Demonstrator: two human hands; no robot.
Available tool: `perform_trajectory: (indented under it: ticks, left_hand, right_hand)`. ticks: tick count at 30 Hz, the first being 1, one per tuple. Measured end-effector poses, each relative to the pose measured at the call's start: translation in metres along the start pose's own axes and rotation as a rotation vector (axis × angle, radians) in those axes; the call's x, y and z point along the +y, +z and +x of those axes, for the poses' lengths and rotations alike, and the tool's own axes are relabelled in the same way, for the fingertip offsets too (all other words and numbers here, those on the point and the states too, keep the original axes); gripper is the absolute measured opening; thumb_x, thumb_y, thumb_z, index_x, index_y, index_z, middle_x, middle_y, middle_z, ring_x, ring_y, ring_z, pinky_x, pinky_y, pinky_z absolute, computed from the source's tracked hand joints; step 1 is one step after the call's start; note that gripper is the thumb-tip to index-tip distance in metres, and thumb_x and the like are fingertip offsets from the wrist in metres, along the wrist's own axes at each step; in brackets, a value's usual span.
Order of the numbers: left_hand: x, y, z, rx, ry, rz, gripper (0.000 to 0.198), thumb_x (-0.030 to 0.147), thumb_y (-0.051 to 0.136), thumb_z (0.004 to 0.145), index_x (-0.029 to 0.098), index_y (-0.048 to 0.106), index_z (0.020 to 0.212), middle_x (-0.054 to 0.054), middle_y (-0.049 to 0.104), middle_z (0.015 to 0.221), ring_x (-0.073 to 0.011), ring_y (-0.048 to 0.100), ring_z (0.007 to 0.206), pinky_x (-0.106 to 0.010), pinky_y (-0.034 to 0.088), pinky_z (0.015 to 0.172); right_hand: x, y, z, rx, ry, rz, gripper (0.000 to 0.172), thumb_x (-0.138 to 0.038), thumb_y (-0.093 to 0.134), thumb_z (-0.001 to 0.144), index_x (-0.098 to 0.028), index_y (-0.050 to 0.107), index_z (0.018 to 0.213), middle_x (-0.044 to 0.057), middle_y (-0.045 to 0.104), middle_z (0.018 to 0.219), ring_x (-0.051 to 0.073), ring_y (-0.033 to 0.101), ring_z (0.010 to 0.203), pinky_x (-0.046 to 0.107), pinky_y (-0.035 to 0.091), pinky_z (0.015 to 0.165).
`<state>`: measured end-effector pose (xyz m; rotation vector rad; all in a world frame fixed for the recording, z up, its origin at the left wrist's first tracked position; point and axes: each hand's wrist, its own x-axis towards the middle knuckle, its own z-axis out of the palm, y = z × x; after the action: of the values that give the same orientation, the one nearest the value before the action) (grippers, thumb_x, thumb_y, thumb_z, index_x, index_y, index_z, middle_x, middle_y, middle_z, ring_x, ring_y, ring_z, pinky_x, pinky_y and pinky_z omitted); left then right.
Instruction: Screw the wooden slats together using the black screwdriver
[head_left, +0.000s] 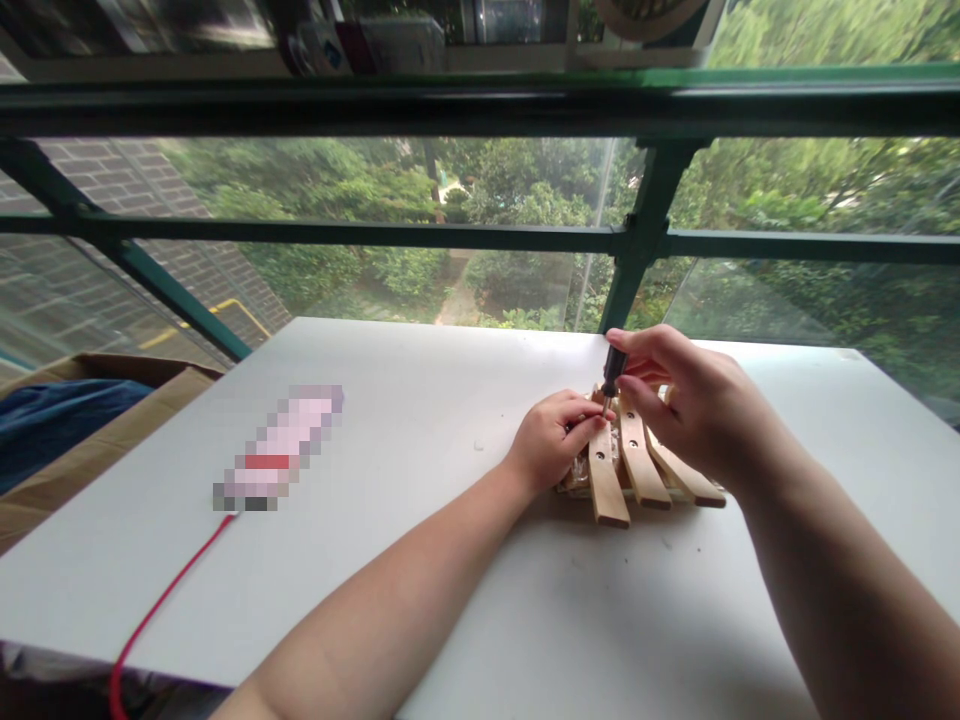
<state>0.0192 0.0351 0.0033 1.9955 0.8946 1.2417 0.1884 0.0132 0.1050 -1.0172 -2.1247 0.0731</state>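
Several flat wooden slats lie fanned out in a stack on the white table, each with small holes. My left hand is curled on the near left slat, fingers pressed on its top end. My right hand pinches a small black-handled screwdriver upright, its tip down at the slats beside my left fingertips. Some clear plastic shows under the stack.
A blurred-out pink and white object lies at the table's left with a red cable running off the near edge. An open cardboard box with blue cloth stands left of the table. Green railing and glass panes run behind.
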Motion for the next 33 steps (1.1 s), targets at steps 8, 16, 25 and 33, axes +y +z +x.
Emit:
perform_trajectory:
  ticks: [8, 16, 25, 33]
  left_hand:
    - [0.0002, -0.0003, 0.0004, -0.003, 0.002, 0.0, 0.022, 0.029, 0.054, 0.093, 0.019, 0.073, 0.098, -0.005, 0.066, 0.093, -0.0156, 0.062, 0.091, -0.026, 0.047, 0.084]
    - [0.0003, -0.0003, 0.0004, -0.004, 0.003, 0.007, 0.023, 0.029, 0.054, 0.093, 0.019, 0.073, 0.1, -0.005, 0.066, 0.093, -0.0164, 0.062, 0.091, -0.027, 0.048, 0.085]
    - [-0.0012, 0.0001, -0.0007, 0.003, -0.013, 0.056, 0.022, 0.03, 0.052, 0.093, 0.018, 0.068, 0.099, -0.005, 0.068, 0.096, -0.0171, 0.061, 0.089, -0.029, 0.047, 0.084]
    - [0.0008, -0.0006, -0.0017, -0.005, -0.061, 0.049, 0.019, 0.034, 0.054, 0.092, 0.019, 0.065, 0.096, -0.003, 0.067, 0.092, -0.014, 0.057, 0.076, -0.027, 0.047, 0.078]
  right_hand:
    - [0.0013, 0.0007, -0.0015, 0.026, 0.037, -0.023, 0.031, -0.016, 0.063, 0.08, -0.022, 0.056, 0.11, 0.003, 0.07, 0.091, 0.019, 0.071, 0.078, 0.028, 0.055, 0.069]
    - [0.0012, 0.0, -0.0002, 0.031, 0.02, -0.062, 0.028, -0.015, 0.064, 0.079, -0.022, 0.054, 0.105, 0.004, 0.07, 0.091, 0.019, 0.07, 0.077, 0.028, 0.054, 0.068]
    - [0.0025, -0.0005, -0.0014, 0.039, 0.018, -0.109, 0.033, -0.016, 0.065, 0.078, -0.019, 0.054, 0.109, 0.005, 0.069, 0.086, 0.02, 0.07, 0.074, 0.03, 0.054, 0.067]
    - [0.0007, 0.0008, -0.0002, 0.047, -0.006, -0.106, 0.035, -0.014, 0.064, 0.078, -0.018, 0.055, 0.112, 0.006, 0.068, 0.089, 0.019, 0.068, 0.074, 0.03, 0.054, 0.067]
